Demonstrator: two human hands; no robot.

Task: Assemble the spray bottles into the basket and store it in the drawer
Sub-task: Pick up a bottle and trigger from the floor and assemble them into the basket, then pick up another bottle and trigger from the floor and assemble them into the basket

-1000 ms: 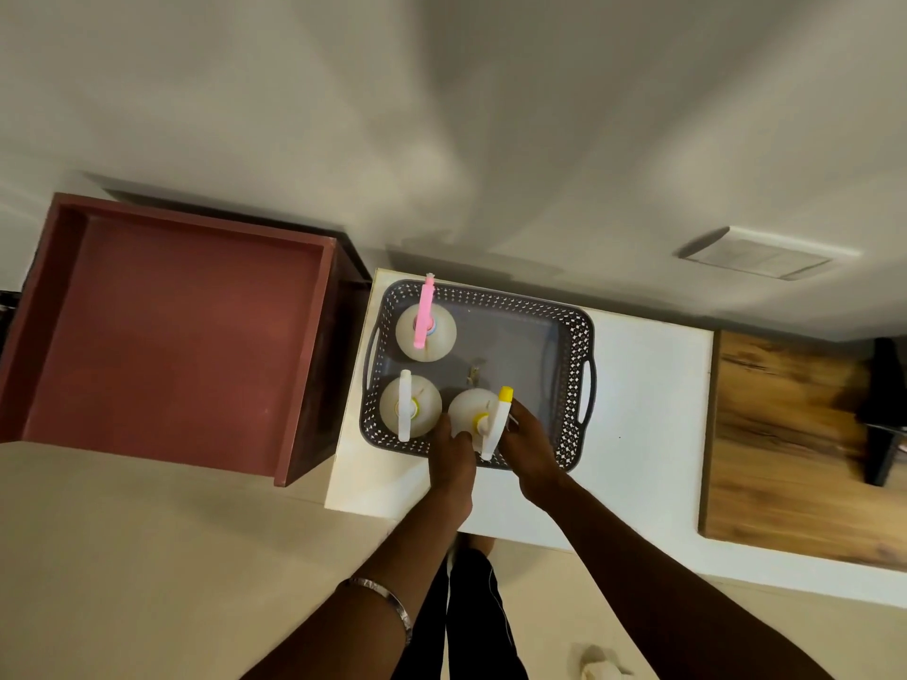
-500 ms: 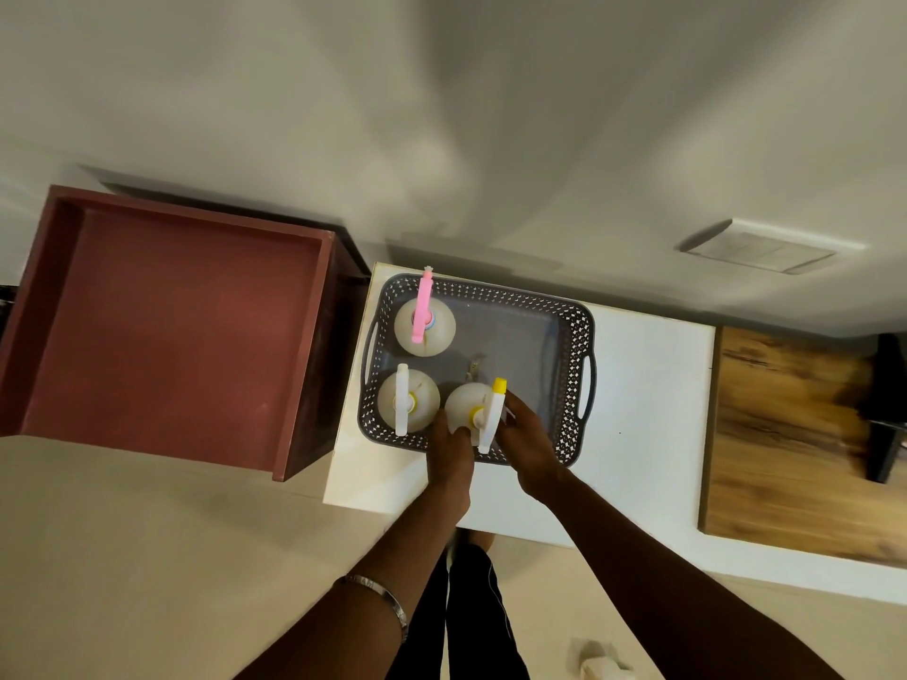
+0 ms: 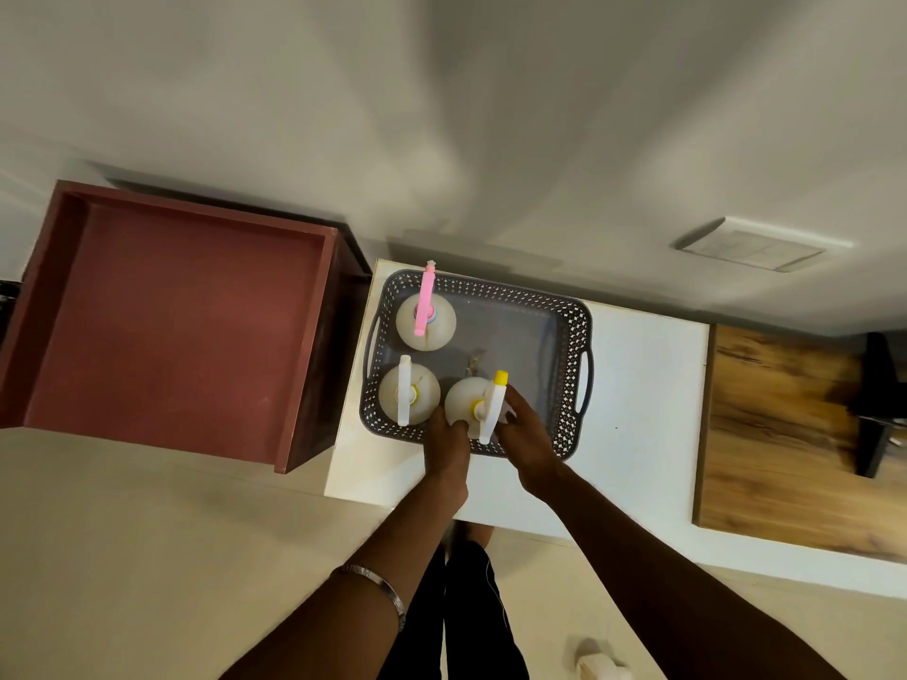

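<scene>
A dark grey perforated basket (image 3: 572,365) stands on the white table (image 3: 643,409). Three cream spray bottles stand in its left half. One has a pink trigger head (image 3: 425,316), one a white head (image 3: 405,395), and one a white head with a yellow nozzle tip (image 3: 466,397). My left hand (image 3: 447,444) holds the body of the yellow-tipped bottle at its near side. My right hand (image 3: 525,434) grips the trigger head of the same bottle. An open, empty dark red drawer (image 3: 176,316) lies to the left of the table.
A wooden surface (image 3: 785,434) adjoins the table on the right, with a black object (image 3: 878,404) on its far side. A white switch plate (image 3: 756,245) is on the wall. The basket's right half holds nothing. Beige floor lies below.
Both hands stay on the yellow-tipped bottle. The trigger head has turned slightly between the frames. The basket and other bottles have not moved.
</scene>
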